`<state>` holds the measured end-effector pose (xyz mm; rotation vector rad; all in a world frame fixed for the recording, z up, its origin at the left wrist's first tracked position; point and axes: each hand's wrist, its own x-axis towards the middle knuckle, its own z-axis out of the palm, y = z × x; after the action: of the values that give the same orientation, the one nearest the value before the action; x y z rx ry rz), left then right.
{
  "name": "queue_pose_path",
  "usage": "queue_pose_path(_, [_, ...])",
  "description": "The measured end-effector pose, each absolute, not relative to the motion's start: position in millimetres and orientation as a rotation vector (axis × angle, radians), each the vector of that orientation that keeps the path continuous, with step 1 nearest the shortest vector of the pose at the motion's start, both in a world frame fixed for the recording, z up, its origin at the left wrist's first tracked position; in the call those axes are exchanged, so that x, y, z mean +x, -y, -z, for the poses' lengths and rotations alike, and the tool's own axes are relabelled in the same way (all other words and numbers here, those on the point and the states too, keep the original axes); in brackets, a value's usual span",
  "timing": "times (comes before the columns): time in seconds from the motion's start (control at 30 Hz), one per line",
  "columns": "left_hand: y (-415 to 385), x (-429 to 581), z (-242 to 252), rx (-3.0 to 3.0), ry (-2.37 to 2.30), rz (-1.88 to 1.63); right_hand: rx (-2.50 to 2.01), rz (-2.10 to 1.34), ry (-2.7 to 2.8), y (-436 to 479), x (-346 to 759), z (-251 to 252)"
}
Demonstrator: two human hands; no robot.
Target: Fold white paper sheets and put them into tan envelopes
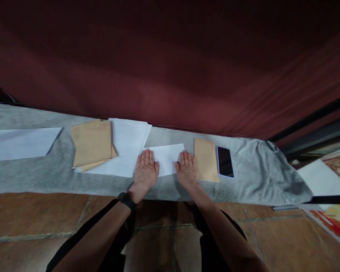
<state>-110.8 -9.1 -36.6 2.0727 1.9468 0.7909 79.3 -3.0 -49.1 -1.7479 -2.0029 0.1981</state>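
Note:
My left hand (145, 170) and my right hand (187, 168) lie flat, fingers stretched out, on the two ends of a white sheet of paper (166, 158). The sheet lies on a grey cloth-covered table (45, 177). Neither hand holds anything. A black band circles my left wrist. A single brown envelope (206, 158) lies right beside my right hand. A stack of white sheets (127, 145) sits just left of my left hand.
A pile of brown envelopes (92, 142) rests on the white stack. Another white sheet (19, 142) lies at the far left. A black phone (225, 161) sits right of the single envelope. A dark red curtain (170, 68) hangs behind the table. Printed posters (333, 211) lie at right.

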Motion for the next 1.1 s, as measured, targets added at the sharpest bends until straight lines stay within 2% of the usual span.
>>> queue_pose_path(0.1, [20.8, -95.6, 35.1, 2.166, -1.774, -0.776, -1.673, -0.293, 2.059, 4.9, 74.5, 43.3])
queue_pose_path(0.27, [34.6, -77.3, 40.1, 2.317, -1.672, -0.546, -1.512, -0.456, 2.278, 10.2, 61.1, 38.2])
queue_pose_path(0.63, [19.9, -109.1, 44.0, 2.22, -1.891, -0.594, -1.682, -0.175, 2.201, 10.1, 76.8, 49.1])
queue_pose_path(0.83, [13.2, -109.4, 36.0, 2.211, -2.105, -0.466, -1.804, -0.074, 2.107, 6.6, 77.6, 52.0])
queue_pose_path(1.1, [-4.9, -75.2, 29.7, 2.353, -1.937, -0.31, -1.641, -0.306, 2.147, -16.3, 57.8, 35.1])
